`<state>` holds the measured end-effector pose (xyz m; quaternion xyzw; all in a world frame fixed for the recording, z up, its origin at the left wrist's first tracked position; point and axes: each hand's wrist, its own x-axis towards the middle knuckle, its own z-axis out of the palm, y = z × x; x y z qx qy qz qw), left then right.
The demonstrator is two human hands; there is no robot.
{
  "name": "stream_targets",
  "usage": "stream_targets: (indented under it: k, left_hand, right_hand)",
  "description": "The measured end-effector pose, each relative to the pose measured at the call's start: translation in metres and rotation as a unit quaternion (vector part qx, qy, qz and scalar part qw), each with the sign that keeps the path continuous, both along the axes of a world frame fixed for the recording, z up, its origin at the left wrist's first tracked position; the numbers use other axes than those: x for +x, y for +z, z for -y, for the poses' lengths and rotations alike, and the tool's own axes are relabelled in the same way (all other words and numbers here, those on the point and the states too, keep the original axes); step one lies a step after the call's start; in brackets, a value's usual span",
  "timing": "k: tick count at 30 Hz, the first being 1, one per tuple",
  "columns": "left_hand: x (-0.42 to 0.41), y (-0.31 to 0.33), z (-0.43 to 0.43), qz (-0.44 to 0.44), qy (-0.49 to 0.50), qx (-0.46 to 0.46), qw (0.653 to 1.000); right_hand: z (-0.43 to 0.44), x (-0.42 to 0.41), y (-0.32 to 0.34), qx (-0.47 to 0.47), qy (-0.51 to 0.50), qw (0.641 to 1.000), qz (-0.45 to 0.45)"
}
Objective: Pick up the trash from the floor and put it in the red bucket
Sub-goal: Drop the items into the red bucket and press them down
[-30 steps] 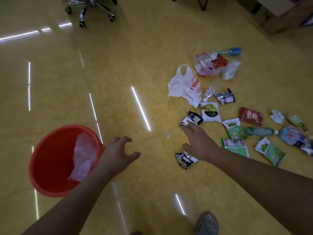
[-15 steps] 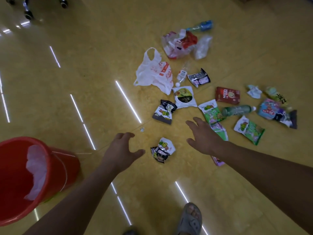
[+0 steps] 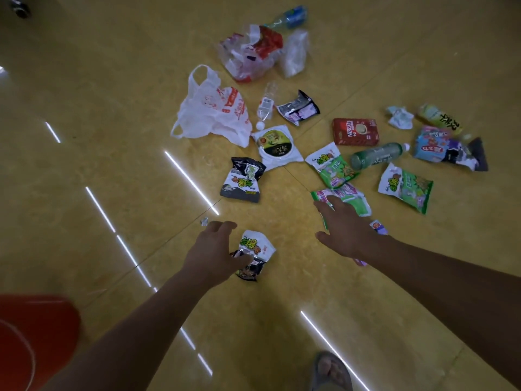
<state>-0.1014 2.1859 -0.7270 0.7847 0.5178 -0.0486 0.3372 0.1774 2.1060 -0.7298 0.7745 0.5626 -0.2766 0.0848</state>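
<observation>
Since the bucket (image 3: pixel 36 334) sits at the lower left edge, only partly in view and well apart from the litter, any carry back to it risks a drop or a miss at the rim. Next, left hand (image 3: pixel 212 249): fingers loosely curved, grasping nothing, thumb over the crumpled wrapper (image 3: pixel 258 245); contact cannot be told. The wrapper looks like slick foil on a glossy floor (image 3: pixel 112 122), so a shallow pinch may skate it away. Then right hand (image 3: pixel 348 230): spread, empty, over the green packet (image 3: pixel 352 200). It lies flat, touching a neighbour packet (image 3: pixel 331 167); both could lift and one fall. Further right, the bottle (image 3: pixel 377 156) may roll if nudged.
</observation>
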Motion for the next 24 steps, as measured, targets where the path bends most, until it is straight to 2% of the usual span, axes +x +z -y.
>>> stream_targets:
  k: [10, 17, 24]
  left_hand:
    - [0.018, -0.108, 0.009, -0.054, -0.085, 0.002, 0.995]
    - [0.026, -0.166, 0.018, -0.087, -0.179, 0.05, 0.979]
    - [0.035, -0.191, 0.008, -0.126, -0.225, 0.048, 0.965]
  right_hand:
    - [0.02, 0.029, -0.097, -0.006, -0.044, 0.998, 0.04]
    - [0.03, 0.059, -0.154, -0.016, -0.142, 0.988, 0.063]
    - [0.042, 0.087, -0.197, -0.016, -0.187, 0.979, 0.078]
